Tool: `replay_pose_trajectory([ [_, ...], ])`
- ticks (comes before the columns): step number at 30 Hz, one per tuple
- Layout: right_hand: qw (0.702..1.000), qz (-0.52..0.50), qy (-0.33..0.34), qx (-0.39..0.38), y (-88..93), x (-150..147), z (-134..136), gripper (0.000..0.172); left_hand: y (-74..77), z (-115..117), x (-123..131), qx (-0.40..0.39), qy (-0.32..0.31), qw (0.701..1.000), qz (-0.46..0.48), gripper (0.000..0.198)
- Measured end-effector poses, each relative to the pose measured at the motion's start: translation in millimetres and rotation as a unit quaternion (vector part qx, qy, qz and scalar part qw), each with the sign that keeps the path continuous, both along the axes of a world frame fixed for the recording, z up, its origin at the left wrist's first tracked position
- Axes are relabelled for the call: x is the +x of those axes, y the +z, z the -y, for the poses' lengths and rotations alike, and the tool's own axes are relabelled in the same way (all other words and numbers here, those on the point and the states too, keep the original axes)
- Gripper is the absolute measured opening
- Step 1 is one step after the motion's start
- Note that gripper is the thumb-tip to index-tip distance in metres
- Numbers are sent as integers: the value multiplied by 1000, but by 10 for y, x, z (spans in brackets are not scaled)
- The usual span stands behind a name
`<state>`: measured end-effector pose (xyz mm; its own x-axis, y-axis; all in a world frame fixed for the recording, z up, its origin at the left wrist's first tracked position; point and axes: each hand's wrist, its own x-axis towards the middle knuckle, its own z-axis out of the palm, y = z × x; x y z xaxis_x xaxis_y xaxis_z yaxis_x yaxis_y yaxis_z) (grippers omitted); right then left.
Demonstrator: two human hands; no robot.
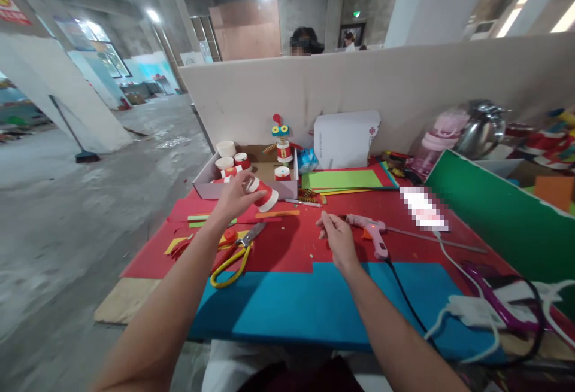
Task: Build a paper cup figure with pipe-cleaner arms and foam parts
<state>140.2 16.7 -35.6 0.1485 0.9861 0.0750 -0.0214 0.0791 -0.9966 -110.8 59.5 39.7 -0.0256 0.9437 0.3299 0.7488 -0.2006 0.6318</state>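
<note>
Left hand (236, 197) grips a tilted red-and-white paper cup (266, 196) at the front wall of the cardboard box (202, 186). Right hand (338, 239) is right of the box, loosely curled and empty, just beside the pink glue gun (372, 230). Yellow scissors (232, 258) lie nearer than the box. Bare red sheet (287, 242) lies between the hands.

A: Where's box (211, 190)?
B: Back left, cups (224, 163) in it; one cup (267, 197) just before it.
A: And scissors (233, 257)?
B: Before box, glue gun (372, 233) to their right; bottle (433, 146), kettle (483, 127) back right.
</note>
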Motion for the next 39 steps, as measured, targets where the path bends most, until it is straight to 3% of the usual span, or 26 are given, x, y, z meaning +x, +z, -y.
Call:
replay_pose_trajectory([
  [4,992,85,12,96,-34,28,-24,25,-77,134,350,10,-98,995,-33,36],
  [5,985,117,14,128,-34,34,-22,27,-113,174,472,11,-115,992,-48,37],
  [9,953,216,75,198,-36,39,11,68,-297,307,933,-26,-93,990,-105,53],
  [12,944,254,107,183,-58,29,19,81,-401,348,1095,-39,-107,987,-109,52],
  [15,948,267,103,139,-80,22,0,78,-413,329,969,-20,-150,986,-74,52],
  [17,950,267,105,126,-78,18,-11,71,-380,313,754,-2,-135,987,-87,45],
  [20,949,273,106,116,-56,9,-10,61,-343,364,408,-33,-53,977,-205,29],
  [23,953,268,87,112,-39,-3,3,62,-392,534,215,-104,-13,939,-328,27],
  [26,958,264,65,92,-40,-11,6,61,-512,712,179,-133,20,919,-371,30],
  [29,955,281,59,77,-41,-6,3,54,-628,758,170,-139,25,920,-365,32],
  [34,953,279,75,90,-16,12,15,52,-745,571,96,-115,-21,934,-338,39],
  [39,955,276,83,76,-1,12,20,52,-767,358,83,-67,-55,938,-336,38],
])
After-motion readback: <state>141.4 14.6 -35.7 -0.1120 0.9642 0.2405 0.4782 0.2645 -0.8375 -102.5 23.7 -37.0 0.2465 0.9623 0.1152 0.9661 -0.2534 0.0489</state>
